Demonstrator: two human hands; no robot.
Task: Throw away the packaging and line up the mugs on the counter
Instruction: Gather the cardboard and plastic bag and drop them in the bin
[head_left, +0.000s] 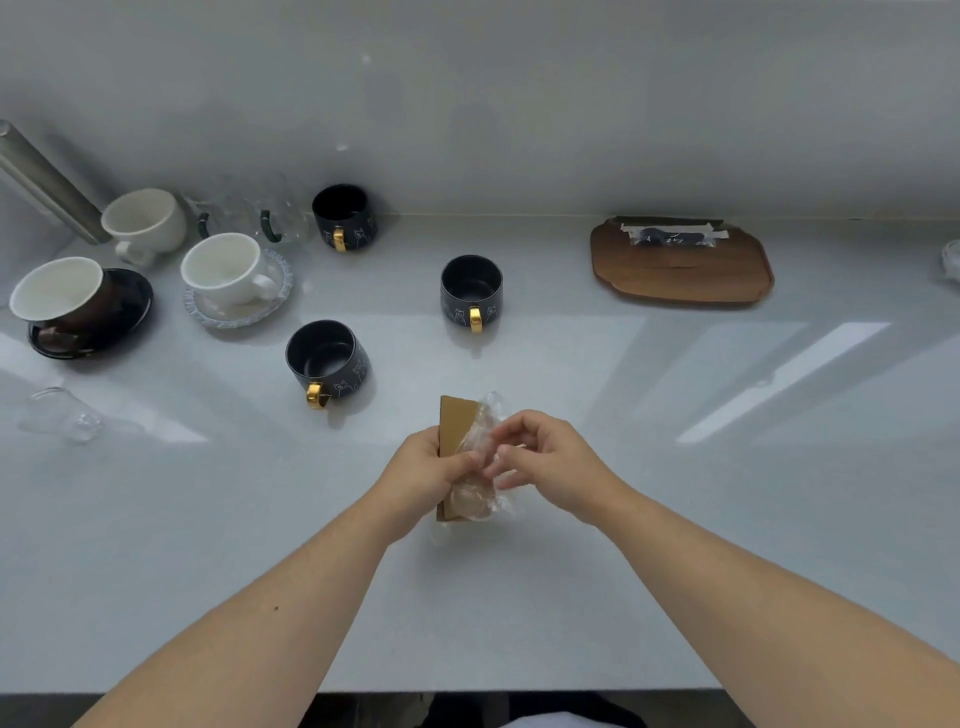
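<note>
counter (571, 597) bare near edge; mugs (327, 358) crowd left; tray (680, 280) right-rear

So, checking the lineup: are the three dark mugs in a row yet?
No, the three dark mugs stand scattered across the counter.

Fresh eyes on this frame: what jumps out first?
Front and centre, the left hand and right hand hold a piece of brown cardboard and crinkled clear plastic wrap above the pale counter. Behind them, three dark mugs with gold handles stand scattered rather than lined up. A wooden tray lies at the back right.
</note>
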